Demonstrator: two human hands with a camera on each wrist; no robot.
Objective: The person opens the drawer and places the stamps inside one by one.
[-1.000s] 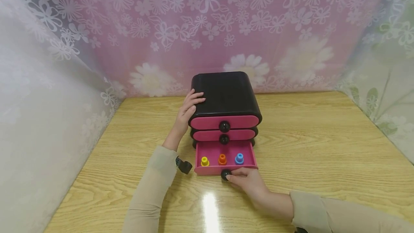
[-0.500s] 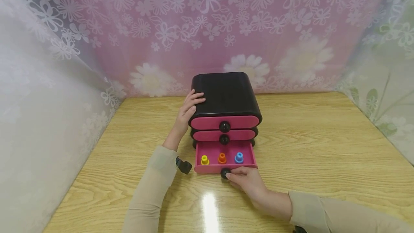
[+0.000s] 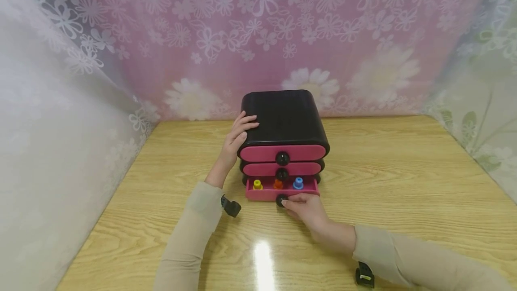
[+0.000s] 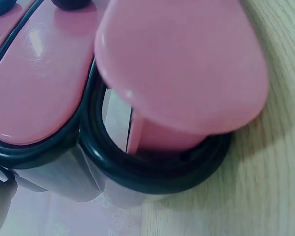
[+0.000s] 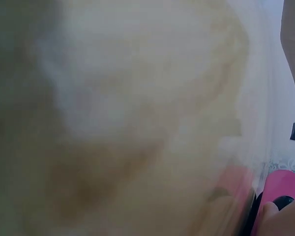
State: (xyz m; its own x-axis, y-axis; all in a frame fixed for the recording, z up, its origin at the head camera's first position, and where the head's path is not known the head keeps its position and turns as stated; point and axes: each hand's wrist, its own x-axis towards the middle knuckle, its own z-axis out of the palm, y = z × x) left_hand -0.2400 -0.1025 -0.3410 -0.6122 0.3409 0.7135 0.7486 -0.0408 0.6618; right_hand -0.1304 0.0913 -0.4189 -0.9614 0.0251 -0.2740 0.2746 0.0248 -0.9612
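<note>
A black drawer cabinet (image 3: 284, 116) with pink drawer fronts stands on the wooden table. My left hand (image 3: 235, 142) rests on its upper left side, fingers lying over the top edge. With thumb and fingers, my right hand (image 3: 308, 213) pinches the black round knob (image 3: 281, 200) of the bottom drawer (image 3: 262, 196), which stands partly out. Inside it sit a yellow peg-like piece (image 3: 257, 185), an orange one (image 3: 278, 184), partly behind the middle knob, and a blue one (image 3: 298, 183). The left wrist view shows the bottom drawer front (image 4: 182, 64) jutting from its black frame.
The upper drawer (image 3: 262, 152) and middle drawer (image 3: 260, 169) are pushed in. Table surface (image 3: 387, 169) extends on both sides. A flowered pink curtain (image 3: 226, 48) hangs behind. A blur fills most of the right wrist view.
The bottom drawer has slid inward, toward the cabinet, with my right hand still on its knob. The pieces have moved in with it. My left hand has stayed on the cabinet.
</note>
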